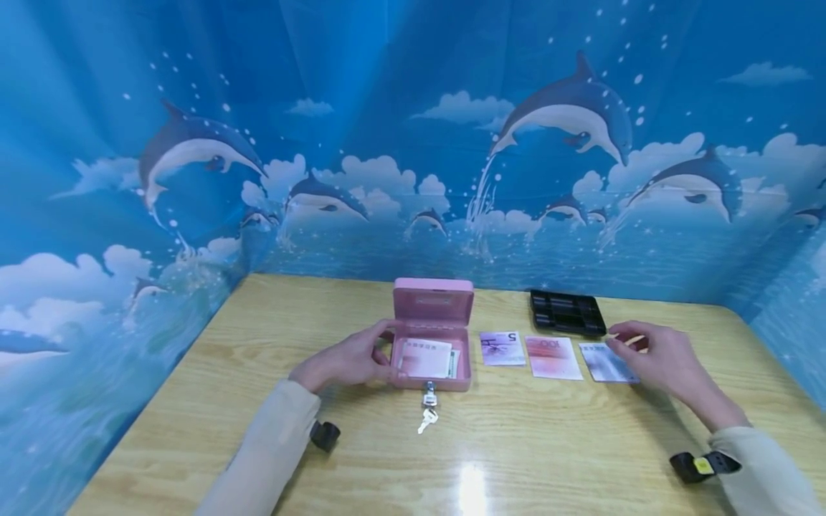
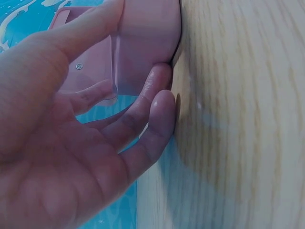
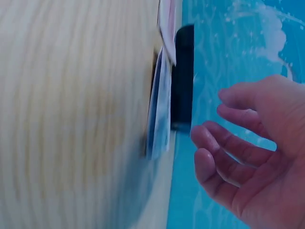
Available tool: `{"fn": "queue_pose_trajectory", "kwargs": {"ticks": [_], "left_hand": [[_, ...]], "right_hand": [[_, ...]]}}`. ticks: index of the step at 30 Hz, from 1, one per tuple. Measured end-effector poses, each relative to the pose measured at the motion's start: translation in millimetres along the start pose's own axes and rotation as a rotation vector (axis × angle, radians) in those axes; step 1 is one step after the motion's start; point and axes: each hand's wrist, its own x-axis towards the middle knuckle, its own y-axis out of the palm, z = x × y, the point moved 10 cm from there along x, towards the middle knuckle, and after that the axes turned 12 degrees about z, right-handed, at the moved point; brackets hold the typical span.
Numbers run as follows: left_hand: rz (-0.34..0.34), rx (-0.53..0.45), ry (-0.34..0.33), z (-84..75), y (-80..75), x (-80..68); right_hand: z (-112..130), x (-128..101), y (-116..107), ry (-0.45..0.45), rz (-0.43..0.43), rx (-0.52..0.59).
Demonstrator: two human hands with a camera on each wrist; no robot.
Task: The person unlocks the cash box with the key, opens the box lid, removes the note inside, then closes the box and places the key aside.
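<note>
A small pink cash box (image 1: 462,383) stands with its lid (image 1: 434,301) raised, and banknotes (image 1: 426,360) lie inside it. My left hand (image 1: 353,357) holds the box by its left side, thumb at the front corner and fingers along the side wall, as the left wrist view (image 2: 71,138) also shows. A key hangs from the lock (image 1: 429,398) at the front. To the right lie a purple note (image 1: 502,349), a red note (image 1: 553,357) and a bluish note (image 1: 603,363). Over the bluish note hovers my right hand (image 1: 661,355), fingers loosely bent with nothing between them.
Behind the red and bluish notes lies a black compartment tray (image 1: 568,313), close to the table's back edge. A dolphin-print cloth (image 1: 387,143) hangs behind the wooden table (image 1: 548,444). Each wrist wears a black camera.
</note>
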Motion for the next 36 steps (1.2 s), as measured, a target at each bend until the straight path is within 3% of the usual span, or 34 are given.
{"fn": "queue_pose_trajectory", "kwargs": {"ticks": [8,17,36], "left_hand": [[0.005,-0.009,-0.008,1.6,0.3,0.9],[0.004,-0.007,0.001,0.8,0.3,0.7],[0.019,-0.004,0.018,-1.1,0.3,0.3]], "right_hand": [[37.4,-1.3,4.0,-0.097,-0.011,0.036],[53.4,-2.0,2.5,-0.137,-0.049,0.081],[100.2,12.0,28.9,-0.146,0.075,0.226]]}}
